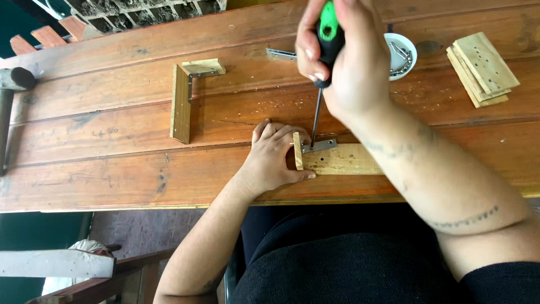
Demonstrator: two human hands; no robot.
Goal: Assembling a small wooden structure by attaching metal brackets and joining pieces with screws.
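Hammer [12, 84] at far left edge of the wooden counter [112, 163], around 9 o'clock, only partly in view. Next right: finished L-shaped wood corner [183, 101] with a metal bracket inside its angle, lying flat, well apart from the hands.

Left hand [273, 160] near centre, at 6 o'clock of the counter, fingers wrapped around the short upright wood piece [297, 152], pressing it against the end of the flat wood strip [349, 160]. Small metal bracket [319, 146] sits in the joint between the two.

Right hand [343, 56] above, at 12 o'clock from the joint, fingers closed tight on the green-and-black handle of a screwdriver [323, 62]. Shaft runs down, tip touching the bracket.

Loose bracket [279, 54] lies just left of the right hand. White dish [402, 56] of metal hardware just right of it, partly hidden. Stack of drilled wood pieces [482, 70] at 2 o'clock, far right.
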